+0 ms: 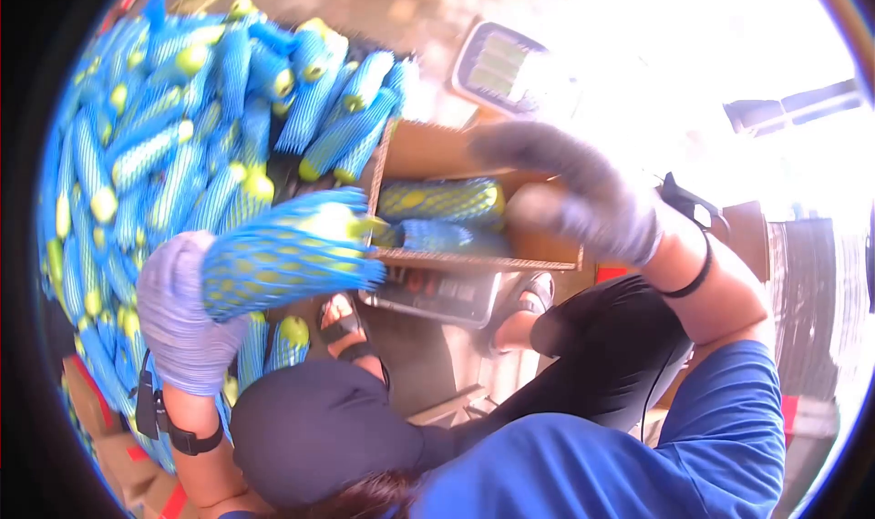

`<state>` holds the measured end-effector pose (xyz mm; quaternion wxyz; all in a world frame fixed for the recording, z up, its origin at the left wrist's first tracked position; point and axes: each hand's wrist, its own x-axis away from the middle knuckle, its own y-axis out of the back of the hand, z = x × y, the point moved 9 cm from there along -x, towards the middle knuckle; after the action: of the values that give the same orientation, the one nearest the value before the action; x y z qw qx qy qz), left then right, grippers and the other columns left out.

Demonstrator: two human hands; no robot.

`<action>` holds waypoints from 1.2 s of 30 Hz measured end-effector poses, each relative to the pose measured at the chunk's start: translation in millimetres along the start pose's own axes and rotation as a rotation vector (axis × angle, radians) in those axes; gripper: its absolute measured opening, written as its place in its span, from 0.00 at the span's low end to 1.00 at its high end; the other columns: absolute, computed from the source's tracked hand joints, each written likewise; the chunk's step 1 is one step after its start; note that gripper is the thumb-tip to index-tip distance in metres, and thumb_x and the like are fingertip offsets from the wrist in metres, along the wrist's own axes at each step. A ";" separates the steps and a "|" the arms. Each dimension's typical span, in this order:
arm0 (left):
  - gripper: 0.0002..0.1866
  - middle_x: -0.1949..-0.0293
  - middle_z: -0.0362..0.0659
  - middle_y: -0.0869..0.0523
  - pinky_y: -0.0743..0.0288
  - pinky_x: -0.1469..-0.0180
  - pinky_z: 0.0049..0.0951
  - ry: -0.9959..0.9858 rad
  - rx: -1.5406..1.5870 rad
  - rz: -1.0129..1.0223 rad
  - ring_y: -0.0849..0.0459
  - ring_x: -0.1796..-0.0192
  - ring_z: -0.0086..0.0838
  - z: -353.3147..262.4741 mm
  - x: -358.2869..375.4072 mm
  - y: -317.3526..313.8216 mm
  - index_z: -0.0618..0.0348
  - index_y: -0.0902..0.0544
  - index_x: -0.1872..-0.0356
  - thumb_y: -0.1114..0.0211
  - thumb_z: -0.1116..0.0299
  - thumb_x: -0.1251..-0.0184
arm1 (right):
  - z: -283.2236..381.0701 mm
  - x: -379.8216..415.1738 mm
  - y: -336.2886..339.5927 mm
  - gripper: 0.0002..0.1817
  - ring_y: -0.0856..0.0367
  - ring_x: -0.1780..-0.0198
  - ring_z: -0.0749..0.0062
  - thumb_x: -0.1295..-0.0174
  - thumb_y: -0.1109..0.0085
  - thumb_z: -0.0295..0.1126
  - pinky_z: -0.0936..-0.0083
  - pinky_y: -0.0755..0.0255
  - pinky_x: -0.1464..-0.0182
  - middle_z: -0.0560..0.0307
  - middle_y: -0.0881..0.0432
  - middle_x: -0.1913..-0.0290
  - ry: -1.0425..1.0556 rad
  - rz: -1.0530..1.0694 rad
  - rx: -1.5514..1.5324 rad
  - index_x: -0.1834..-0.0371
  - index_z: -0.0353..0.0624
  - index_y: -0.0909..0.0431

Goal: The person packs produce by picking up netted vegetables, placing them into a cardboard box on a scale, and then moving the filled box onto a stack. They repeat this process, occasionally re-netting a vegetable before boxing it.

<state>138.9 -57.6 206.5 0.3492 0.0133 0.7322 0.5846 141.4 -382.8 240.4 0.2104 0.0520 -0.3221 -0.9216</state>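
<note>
My left hand point(187, 305), in a pale knitted glove, is wrapped round a long green squash point(296, 250) in a blue foam net sleeve. The squash is held up at the left side of an open cardboard box point(483, 264), one end close to its edge. Over the right part of the box is my gloved right hand point(583, 195), smeared by motion, its thumb and fingers apart with nothing visible between them. Inside the box lies a netted squash point(442, 198) beside another blue-netted piece point(437, 236), partly hidden by the front wall.
A big heap of blue-netted squash point(155, 164) fills the left. Under the box sits a scale point(433, 293) with red digits. Beyond is a grey-rimmed tray point(460, 63) of pale green items. Flat cardboard point(807, 300) is stacked at right; taped cartons point(123, 455) stand lower left.
</note>
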 end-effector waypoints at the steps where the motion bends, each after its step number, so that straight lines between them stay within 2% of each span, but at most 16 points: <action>1: 0.34 0.52 0.46 0.17 0.26 0.43 0.46 -0.102 0.040 0.016 0.19 0.47 0.47 -26.3 -22.9 0.3 0.54 0.22 0.46 0.22 0.64 0.61 | 14.4 -2.7 -11.4 0.40 0.24 0.34 0.60 0.39 0.27 0.44 0.64 0.31 0.31 0.46 0.21 0.37 0.094 0.076 0.125 0.29 0.34 0.33; 2: 0.34 0.52 0.46 0.18 0.26 0.43 0.45 -0.188 0.093 0.027 0.19 0.47 0.46 -51.5 -43.1 -1.0 0.53 0.22 0.46 0.21 0.63 0.61 | 29.0 -3.8 -22.8 0.46 0.21 0.35 0.55 0.45 0.22 0.44 0.64 0.29 0.32 0.43 0.20 0.38 0.197 0.140 0.243 0.27 0.34 0.35; 4: 0.34 0.52 0.46 0.18 0.27 0.44 0.44 -0.346 0.181 0.074 0.19 0.48 0.44 -98.5 -72.0 -9.4 0.53 0.23 0.46 0.21 0.64 0.60 | 29.4 0.2 -32.9 0.48 0.17 0.43 0.49 0.52 0.21 0.47 0.63 0.25 0.39 0.42 0.17 0.45 -0.001 0.175 0.313 0.29 0.39 0.32; 5: 0.33 0.51 0.46 0.18 0.28 0.43 0.44 -0.383 0.211 0.123 0.19 0.48 0.43 -118.1 -81.1 -19.1 0.53 0.21 0.46 0.22 0.64 0.60 | 23.9 -2.5 -32.0 0.48 0.17 0.43 0.49 0.52 0.21 0.47 0.63 0.25 0.39 0.42 0.17 0.45 0.001 0.159 0.307 0.29 0.39 0.32; 7: 0.32 0.51 0.45 0.19 0.28 0.43 0.44 -0.465 0.173 0.127 0.20 0.47 0.42 -146.5 -88.8 -40.4 0.53 0.21 0.46 0.23 0.64 0.60 | -14.4 -5.2 -37.3 0.53 0.18 0.41 0.49 0.54 0.20 0.48 0.64 0.25 0.39 0.43 0.17 0.43 -0.183 0.253 0.295 0.26 0.41 0.37; 12: 0.34 0.47 0.44 0.19 0.31 0.37 0.45 -0.564 0.227 0.275 0.22 0.41 0.41 -183.0 -88.4 -76.0 0.53 0.20 0.43 0.25 0.66 0.61 | -49.0 4.2 -48.3 0.48 0.18 0.41 0.50 0.55 0.20 0.45 0.65 0.25 0.39 0.44 0.16 0.45 -0.261 0.258 0.304 0.29 0.41 0.34; 14: 0.38 0.42 0.43 0.21 0.37 0.30 0.47 -0.595 0.189 0.122 0.25 0.35 0.42 -180.7 -91.7 -75.7 0.50 0.21 0.39 0.25 0.68 0.61 | -65.1 2.3 -52.1 0.44 0.17 0.42 0.55 0.53 0.22 0.41 0.67 0.24 0.39 0.45 0.16 0.45 -0.456 0.380 0.159 0.31 0.42 0.31; 15: 0.41 0.37 0.43 0.23 0.45 0.24 0.49 -0.581 0.155 0.086 0.29 0.30 0.41 -176.1 -96.1 -67.8 0.46 0.22 0.35 0.26 0.70 0.61 | -94.0 -3.9 -59.7 0.39 0.16 0.45 0.66 0.53 0.22 0.40 0.68 0.22 0.41 0.50 0.15 0.48 -0.324 0.345 -0.151 0.37 0.37 0.27; 16: 0.40 0.34 0.44 0.26 0.48 0.22 0.52 -0.489 0.153 0.064 0.31 0.29 0.44 -165.9 -100.8 -61.2 0.43 0.23 0.34 0.27 0.71 0.59 | -96.9 -3.0 -45.5 0.38 0.18 0.44 0.71 0.53 0.23 0.35 0.68 0.22 0.41 0.54 0.15 0.47 -0.358 0.250 -0.180 0.37 0.37 0.27; 19: 0.37 0.36 0.48 0.24 0.43 0.24 0.49 -0.313 0.198 0.075 0.29 0.30 0.46 -135.6 -101.8 -59.5 0.50 0.24 0.33 0.29 0.72 0.53 | -127.2 -4.6 -30.0 0.39 0.18 0.43 0.68 0.55 0.23 0.34 0.69 0.23 0.40 0.52 0.15 0.47 -0.321 0.239 -0.067 0.36 0.38 0.27; 21: 0.33 0.40 0.53 0.21 0.34 0.29 0.44 -0.164 0.527 0.059 0.24 0.35 0.48 -100.8 -95.5 -77.7 0.59 0.24 0.34 0.30 0.71 0.46 | -160.0 5.4 -35.6 0.41 0.18 0.42 0.61 0.55 0.24 0.33 0.66 0.25 0.37 0.47 0.16 0.44 -0.507 0.295 0.121 0.33 0.39 0.28; 22: 0.33 0.40 0.53 0.21 0.34 0.29 0.44 -0.164 0.531 0.063 0.24 0.35 0.48 -95.4 -92.4 -82.9 0.59 0.24 0.34 0.30 0.71 0.46 | -169.8 7.3 -43.8 0.41 0.18 0.42 0.61 0.55 0.24 0.33 0.66 0.25 0.37 0.47 0.16 0.44 -0.512 0.296 0.118 0.33 0.39 0.28; 25: 0.28 0.44 0.55 0.19 0.28 0.34 0.40 -0.155 0.547 0.178 0.20 0.40 0.47 -92.4 -82.8 -102.5 0.65 0.24 0.37 0.31 0.67 0.38 | -191.5 7.1 -71.8 0.43 0.21 0.38 0.46 0.55 0.23 0.34 0.60 0.30 0.32 0.41 0.18 0.45 -0.407 0.255 0.339 0.30 0.44 0.29; 30: 0.27 0.44 0.55 0.19 0.28 0.34 0.39 -0.111 0.625 0.230 0.20 0.40 0.46 -92.7 -82.3 -107.6 0.66 0.24 0.37 0.31 0.67 0.36 | -148.3 3.6 -58.4 0.37 0.24 0.36 0.46 0.47 0.26 0.41 0.56 0.31 0.32 0.43 0.19 0.44 -0.200 0.152 0.600 0.32 0.46 0.27; 33: 0.27 0.43 0.55 0.19 0.29 0.34 0.38 -0.079 0.622 0.193 0.20 0.39 0.44 -84.8 -85.1 -103.7 0.66 0.24 0.37 0.31 0.65 0.35 | -132.2 -1.1 -45.3 0.26 0.18 0.45 0.46 0.41 0.32 0.45 0.54 0.25 0.43 0.46 0.17 0.52 -0.369 0.398 0.690 0.41 0.49 0.20; 36: 0.27 0.43 0.53 0.19 0.29 0.33 0.37 -0.055 0.604 0.179 0.20 0.39 0.42 -78.4 -84.5 -104.6 0.66 0.25 0.36 0.31 0.64 0.33 | -125.8 7.4 -43.7 0.23 0.16 0.48 0.47 0.40 0.33 0.47 0.55 0.23 0.45 0.45 0.16 0.54 -0.477 0.516 0.680 0.44 0.49 0.17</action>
<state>202.1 -193.2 163.6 0.2966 0.1965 0.8588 0.3686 148.4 -427.1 114.8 0.3234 -0.1762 -0.6465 -0.6681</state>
